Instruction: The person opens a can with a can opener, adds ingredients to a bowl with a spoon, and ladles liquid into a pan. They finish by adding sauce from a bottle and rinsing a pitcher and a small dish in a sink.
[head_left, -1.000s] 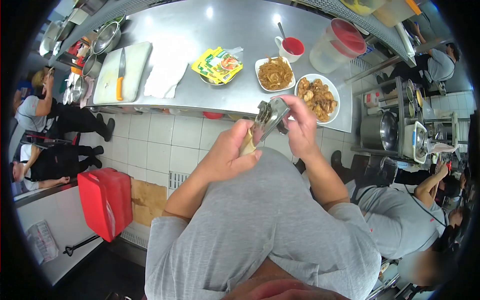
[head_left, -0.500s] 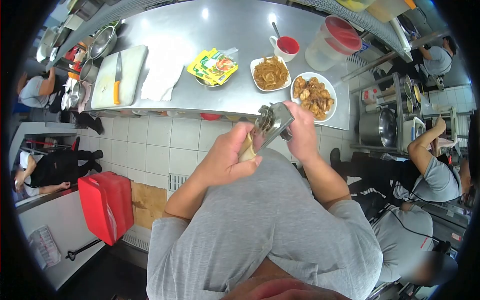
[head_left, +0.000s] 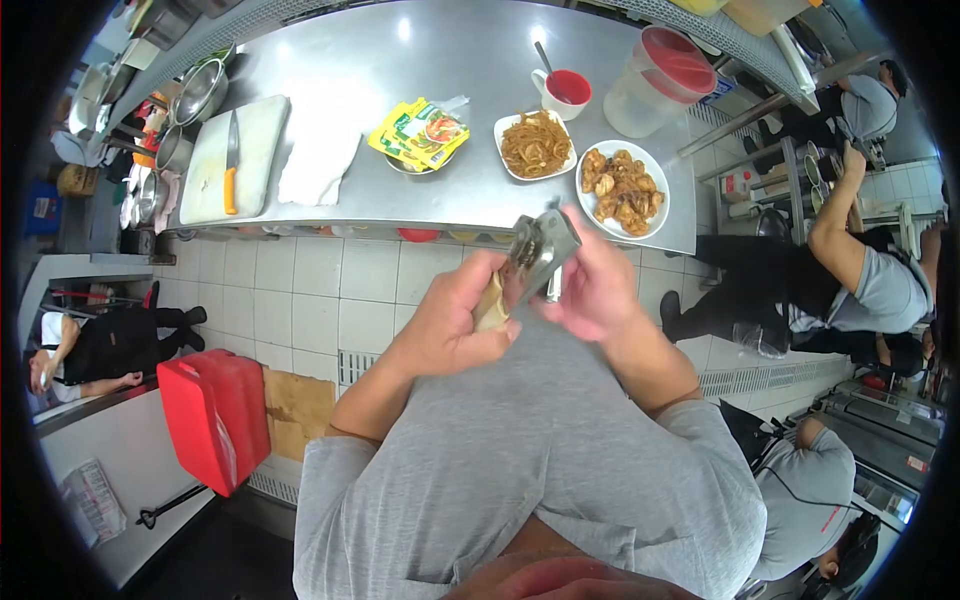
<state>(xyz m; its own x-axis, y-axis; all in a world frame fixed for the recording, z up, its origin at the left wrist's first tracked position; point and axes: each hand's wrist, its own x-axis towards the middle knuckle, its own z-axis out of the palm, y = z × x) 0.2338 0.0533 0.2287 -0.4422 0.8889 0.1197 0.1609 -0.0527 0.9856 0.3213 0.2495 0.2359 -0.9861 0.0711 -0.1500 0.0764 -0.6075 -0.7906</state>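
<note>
In front of the grey shirt, a shiny metal tool (head_left: 541, 252) is held between both hands. My left hand (head_left: 455, 312) is closed round a beige piece (head_left: 490, 303) at the tool's left end; whether it is a handle or a separate item is unclear. My right hand (head_left: 602, 285) is blurred, its fingers against the tool's right side, by a short silver bar. Just beyond the hands, on the steel table (head_left: 450, 205), are a white plate of browned pieces (head_left: 622, 190) and a square dish of brown strips (head_left: 537, 145).
Yellow packets (head_left: 420, 133), a red and white mug (head_left: 562, 92), a lidded jug (head_left: 655, 85), a white cloth (head_left: 318, 165) and a cutting board (head_left: 215, 190) with a knife (head_left: 232, 160) lie farther off. A red bin (head_left: 212, 415) stands left. Several people are around.
The metal tool has turned slightly, and my right hand has shifted its fingers so a silver bar shows below it. On the right, people have moved; one now reaches an arm up.
</note>
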